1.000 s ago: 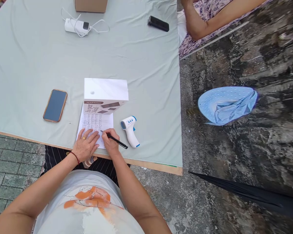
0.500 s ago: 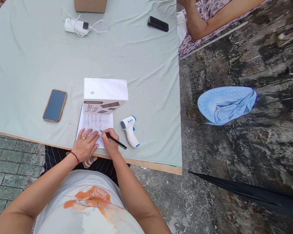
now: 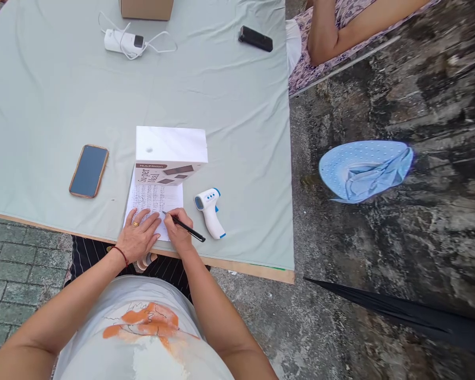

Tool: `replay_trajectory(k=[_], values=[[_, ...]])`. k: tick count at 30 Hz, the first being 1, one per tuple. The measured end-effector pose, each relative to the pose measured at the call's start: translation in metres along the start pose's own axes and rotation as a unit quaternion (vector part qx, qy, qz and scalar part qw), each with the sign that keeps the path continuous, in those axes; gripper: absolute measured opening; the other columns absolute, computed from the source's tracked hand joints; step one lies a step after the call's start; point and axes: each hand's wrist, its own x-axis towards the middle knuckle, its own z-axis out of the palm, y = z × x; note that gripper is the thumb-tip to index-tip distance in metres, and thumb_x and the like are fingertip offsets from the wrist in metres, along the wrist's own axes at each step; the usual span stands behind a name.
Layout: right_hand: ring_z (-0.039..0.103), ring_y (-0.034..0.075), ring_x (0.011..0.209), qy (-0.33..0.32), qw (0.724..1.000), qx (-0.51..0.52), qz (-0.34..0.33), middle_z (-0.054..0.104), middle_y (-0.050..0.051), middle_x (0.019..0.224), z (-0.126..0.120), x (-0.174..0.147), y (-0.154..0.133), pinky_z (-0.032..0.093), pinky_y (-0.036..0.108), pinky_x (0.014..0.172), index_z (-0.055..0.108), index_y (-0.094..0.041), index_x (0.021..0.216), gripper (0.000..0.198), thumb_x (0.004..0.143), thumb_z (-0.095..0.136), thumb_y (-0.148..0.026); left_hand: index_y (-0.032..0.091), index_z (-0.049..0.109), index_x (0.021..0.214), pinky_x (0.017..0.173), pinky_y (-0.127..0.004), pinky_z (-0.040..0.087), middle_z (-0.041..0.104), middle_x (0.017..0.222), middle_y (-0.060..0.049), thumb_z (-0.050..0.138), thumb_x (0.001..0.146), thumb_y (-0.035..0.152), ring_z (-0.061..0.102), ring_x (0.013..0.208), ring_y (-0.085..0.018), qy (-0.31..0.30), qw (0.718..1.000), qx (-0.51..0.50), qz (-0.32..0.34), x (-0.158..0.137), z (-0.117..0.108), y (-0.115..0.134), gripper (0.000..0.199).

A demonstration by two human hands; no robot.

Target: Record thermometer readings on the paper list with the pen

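My left hand (image 3: 138,236) lies flat with fingers spread over the lower left of a sheet of paper (image 3: 174,198) covered in small rows of writing. Between the fingers of my right hand (image 3: 178,230) is a black pen (image 3: 189,230), its tip touching the paper near the middle. A white NutriMotion box (image 3: 171,145) stands upright at the paper's far end and hides that part of it. Just right of my right hand rests a white and blue infrared thermometer (image 3: 211,212).
On the cloth-covered table (image 3: 241,132) lie a smartphone (image 3: 89,171), a white device with a cable (image 3: 124,43), and a black case (image 3: 255,39). A cardboard box (image 3: 146,9) is at the back. Another person's arm (image 3: 324,37) shows at top right, above a blue hat (image 3: 366,170).
The other person's forearm at the top right has shifted to the right and up. Both my hands, the pen and the paper look nearly unmoved.
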Motion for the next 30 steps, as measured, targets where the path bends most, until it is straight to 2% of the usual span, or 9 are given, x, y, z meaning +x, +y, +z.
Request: replay_trajectory(k=[12,21,24,27,30], values=[[0.049,0.015,0.057,0.022,1.000,-0.012,-0.004,0.055,-0.004,0.060,0.0004,-0.0005,-0.0012,0.044,0.028,0.060,0.050,-0.024,0.067,0.015,0.078,0.048,-0.034,0.021,0.063,0.128,0.116,-0.054,0.031,0.063,0.135,-0.007,0.050,0.096,0.033,0.051,0.130,-0.030,-0.003,1.000,-0.001,-0.001,-0.0005,-0.0011,0.0000,0.036],[0.048,0.015,0.057,0.000,1.000,-0.015,-0.002,0.054,-0.004,0.060,0.0004,0.0000,0.0019,0.044,0.028,0.060,0.048,-0.024,0.068,0.015,0.078,0.047,-0.034,0.021,0.063,0.128,0.116,-0.054,0.031,0.063,0.135,-0.006,0.050,0.097,0.033,0.052,0.130,-0.029,-0.001,1.000,-0.003,-0.003,0.0001,-0.0004,-0.0005,0.036],[0.048,0.015,0.058,0.020,1.000,-0.024,0.005,0.053,-0.004,0.061,0.0012,-0.0022,0.0031,0.044,0.029,0.061,0.048,-0.024,0.068,0.014,0.079,0.048,-0.034,0.022,0.063,0.128,0.116,-0.054,0.031,0.063,0.135,-0.006,0.049,0.097,0.033,0.051,0.131,-0.030,-0.013,1.000,-0.015,-0.010,0.0008,-0.0011,-0.0012,0.036],[0.053,0.017,0.066,0.062,0.998,-0.032,0.000,0.057,-0.001,0.069,0.0001,-0.0044,0.0036,0.048,0.030,0.067,0.053,-0.023,0.077,0.016,0.085,0.047,-0.036,0.023,0.064,0.127,0.116,-0.054,0.032,0.063,0.135,-0.007,0.050,0.096,0.033,0.050,0.131,-0.030,-0.018,0.999,-0.036,-0.022,0.0010,-0.0013,-0.0012,0.035],[0.059,0.020,0.083,0.064,0.995,-0.048,-0.067,0.063,0.005,0.086,-0.0062,-0.0012,0.0078,0.051,0.035,0.081,0.059,-0.022,0.094,0.019,0.092,0.045,-0.035,0.022,0.067,0.119,0.116,-0.054,0.032,0.066,0.129,-0.008,0.050,0.096,0.031,0.050,0.131,-0.029,-0.002,0.998,-0.059,-0.033,-0.0003,-0.0017,-0.0014,0.030]])
